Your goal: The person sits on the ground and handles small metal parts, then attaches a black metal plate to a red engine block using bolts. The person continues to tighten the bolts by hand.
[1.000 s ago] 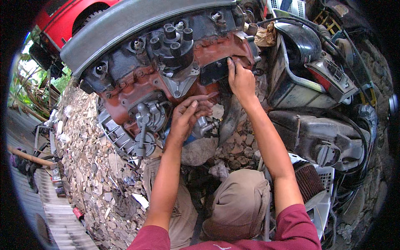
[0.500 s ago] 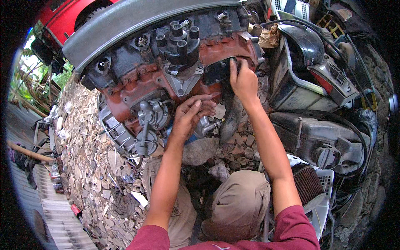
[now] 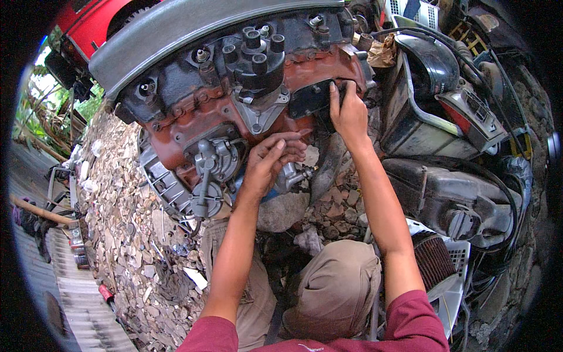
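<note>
In front of me stands an engine block (image 3: 173, 154), painted reddish brown below a black upper part. A flat black cover plate (image 3: 309, 101) sits against its side, right of the distributor cap (image 3: 258, 64) and its grey metal bracket. My right hand (image 3: 350, 117) grips the plate's right end, thumb on the face and fingers at the edge; their tips are partly hidden. Below the bracket, my left hand (image 3: 271, 159) hovers by the block with fingers loosely stretched and nothing visible in them. Beside it is the grey fuel pump (image 3: 216, 158).
Broken stones and rubble (image 3: 132, 229) cover the ground. To the right stand a worn bin (image 3: 422, 132), a black plastic tank (image 3: 451, 199) and a pleated filter (image 3: 434, 263) by a white crate. A corrugated sheet (image 3: 82, 293) lies at left. A red vehicle (image 3: 88, 26) is behind.
My right hand has shifted slightly down along the plate's right end, its thumb and fingers a little further apart. The left hand has hardly moved.
</note>
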Demonstrator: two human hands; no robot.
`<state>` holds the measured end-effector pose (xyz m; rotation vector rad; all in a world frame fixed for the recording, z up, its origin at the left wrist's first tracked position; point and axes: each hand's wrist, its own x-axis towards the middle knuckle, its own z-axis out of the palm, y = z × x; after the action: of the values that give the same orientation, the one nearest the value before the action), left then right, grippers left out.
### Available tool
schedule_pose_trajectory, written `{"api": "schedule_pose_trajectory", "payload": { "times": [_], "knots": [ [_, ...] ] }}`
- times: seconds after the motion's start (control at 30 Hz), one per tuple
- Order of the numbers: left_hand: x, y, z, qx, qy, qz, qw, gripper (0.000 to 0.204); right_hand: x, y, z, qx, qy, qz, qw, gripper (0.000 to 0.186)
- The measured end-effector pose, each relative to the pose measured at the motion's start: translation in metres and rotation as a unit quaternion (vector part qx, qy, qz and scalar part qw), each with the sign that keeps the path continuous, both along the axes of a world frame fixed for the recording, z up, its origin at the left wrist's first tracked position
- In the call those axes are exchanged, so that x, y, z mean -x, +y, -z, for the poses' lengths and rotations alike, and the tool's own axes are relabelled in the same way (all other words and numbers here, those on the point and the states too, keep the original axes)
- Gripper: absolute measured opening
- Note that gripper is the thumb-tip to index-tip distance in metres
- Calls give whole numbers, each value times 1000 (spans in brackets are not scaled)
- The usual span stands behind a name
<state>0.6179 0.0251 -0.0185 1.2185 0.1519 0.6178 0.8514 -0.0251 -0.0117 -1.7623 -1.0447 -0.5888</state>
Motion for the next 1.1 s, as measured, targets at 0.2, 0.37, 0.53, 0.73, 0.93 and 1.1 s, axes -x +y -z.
{"api": "schedule_pose_trajectory", "payload": {
  "times": [0.2,0.37,0.53,0.73,0.93,1.1],
  "knots": [
    [-1,0,2,3,-2,3,1000,45,-1,0,1,37,10,8,999,27],
    [-1,-1,1,4,1,2,1000,45,-4,2,3,28,24,-6,999,29],
    [0,-1,0,11,7,-1,1000,47,2,3,1,27,30,10,999,30],
    [-1,0,1,3,-2,7,1000,47,2,1,1,11,25,3,1000,30],
    [0,-1,1,4,-4,6,1000,46,-3,0,3,-42,7,-32,999,27],
    [-1,0,2,7,-5,8,1000,45,-4,3,4,7,49,-38,998,28]
  ]
}}
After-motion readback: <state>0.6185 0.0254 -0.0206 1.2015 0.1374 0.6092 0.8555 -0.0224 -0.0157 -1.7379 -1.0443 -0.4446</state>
